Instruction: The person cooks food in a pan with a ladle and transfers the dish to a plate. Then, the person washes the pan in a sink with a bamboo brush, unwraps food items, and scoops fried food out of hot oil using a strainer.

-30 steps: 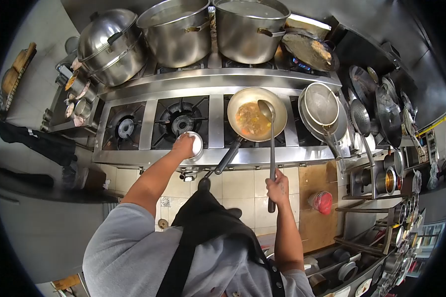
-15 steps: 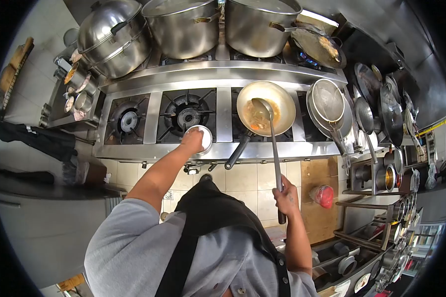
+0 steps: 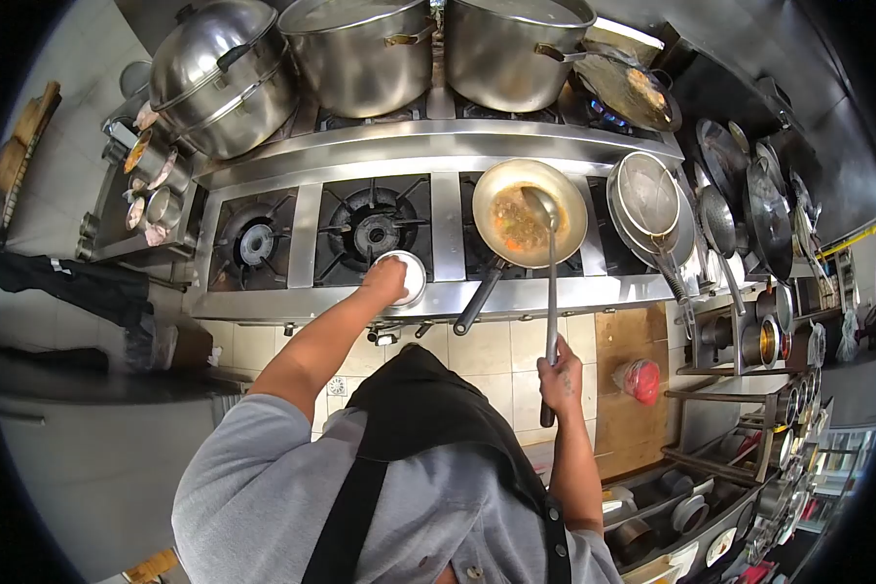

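My right hand (image 3: 561,382) is wrapped round the long handle of a metal ladle (image 3: 553,282). The ladle's bowl rests in a pale frying pan (image 3: 484,209) on the front burner, among brown liquid with small orange and pale pieces. A dark handle on the pan points toward me, with no hand on it. To the left, my left hand (image 3: 387,280) is closed at the near-left rim of a small white bowl (image 3: 414,277) at the stove's front edge. Its fingertips are partly hidden, and what the bowl contains looks white.
Large steel pots (image 3: 360,63) line the back of the stove. At the back right, a dark pan (image 3: 621,92) tilts over a blue flame. A strainer (image 3: 649,195) lies on stacked pans right of the frying pan. Small containers (image 3: 165,206) crowd the left side; a red bundle (image 3: 638,380) lies below right.
The ladle's bowl has moved right within the pan, and its handle now stands more upright in view. My left hand stays at the white bowl. The whole view has shifted slightly.
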A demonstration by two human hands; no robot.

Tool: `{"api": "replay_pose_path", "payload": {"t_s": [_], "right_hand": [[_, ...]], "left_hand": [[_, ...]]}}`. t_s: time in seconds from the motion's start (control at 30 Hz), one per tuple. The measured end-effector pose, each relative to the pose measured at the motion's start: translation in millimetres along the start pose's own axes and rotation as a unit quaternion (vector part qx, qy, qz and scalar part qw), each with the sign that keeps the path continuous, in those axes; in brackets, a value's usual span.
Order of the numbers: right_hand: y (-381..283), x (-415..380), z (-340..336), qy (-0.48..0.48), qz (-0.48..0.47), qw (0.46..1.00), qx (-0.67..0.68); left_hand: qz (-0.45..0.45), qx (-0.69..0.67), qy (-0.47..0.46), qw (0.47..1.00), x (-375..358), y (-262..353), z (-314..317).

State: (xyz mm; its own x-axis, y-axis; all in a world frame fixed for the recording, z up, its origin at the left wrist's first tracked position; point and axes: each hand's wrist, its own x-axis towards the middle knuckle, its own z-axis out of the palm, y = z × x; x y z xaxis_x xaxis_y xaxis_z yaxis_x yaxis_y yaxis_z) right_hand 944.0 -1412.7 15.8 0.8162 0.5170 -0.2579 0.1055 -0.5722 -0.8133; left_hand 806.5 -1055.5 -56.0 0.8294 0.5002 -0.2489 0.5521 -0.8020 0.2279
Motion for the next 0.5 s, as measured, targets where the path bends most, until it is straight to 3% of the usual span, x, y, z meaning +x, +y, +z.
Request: {"api": "replay_pose_path", "payload": {"t_s": [0.17, 0.3, 0.5], "right_hand": [[6.8, 28.8, 10.1, 0.036, -0.004, 0.998, 0.059], [-9.3, 32.8, 11.3, -0.020, 0.054, 0.985, 0.161], [-20.9, 0.6, 0.7, -0.062, 0.049, 0.991, 0.109]], "left_hand": [[0.023, -0.019, 0.010, 1.000, -2.1, -10.9, 0.9], [0.067, -0.030, 0.016, 0.997, -6.1, -17.6, -3.2], [0.083, -0.001, -0.028, 0.996, -9.5, -11.9, -13.6]]}}
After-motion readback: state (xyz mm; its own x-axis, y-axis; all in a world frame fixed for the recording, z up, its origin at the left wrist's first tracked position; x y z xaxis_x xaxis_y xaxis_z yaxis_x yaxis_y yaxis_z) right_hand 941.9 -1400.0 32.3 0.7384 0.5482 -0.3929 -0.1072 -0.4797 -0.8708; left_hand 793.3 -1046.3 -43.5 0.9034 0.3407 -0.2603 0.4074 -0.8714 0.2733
